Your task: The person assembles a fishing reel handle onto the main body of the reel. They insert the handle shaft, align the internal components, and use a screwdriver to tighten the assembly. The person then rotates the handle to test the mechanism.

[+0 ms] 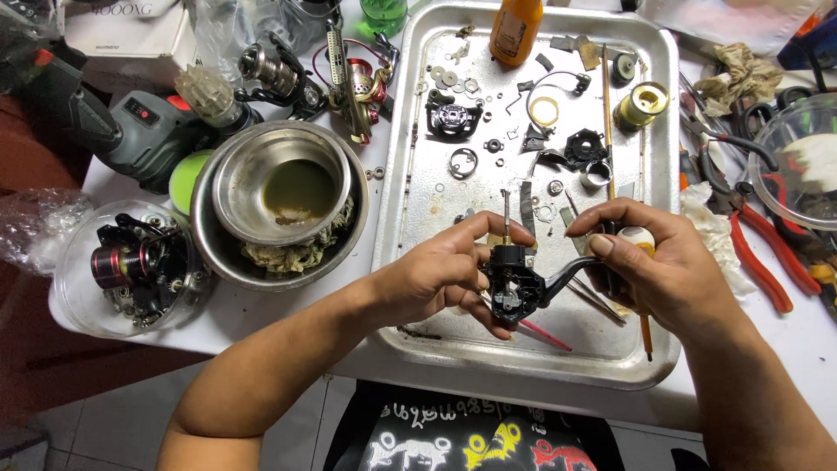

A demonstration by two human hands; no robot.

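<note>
My left hand [440, 277] grips a black fishing reel body [511, 281] with a thin shaft sticking up from it, held just above a metal tray [403, 174]. My right hand [649, 262] holds the reel's curved handle arm and its pale round knob [635, 237]. Small reel parts lie scattered on the tray: washers, rings, a black side plate [452, 117], a gold spool [643, 103] and a black rotor piece [584, 146]. A red-tipped stick [545, 334] lies under the reel body.
Two nested steel bowls [279, 202] with murky liquid stand left of the tray. A clear container with a red and black reel [131, 266] sits far left. Red-handled pliers [757, 240] and a clear bowl [798, 157] lie right. An orange bottle [514, 30] stands on the tray's far edge.
</note>
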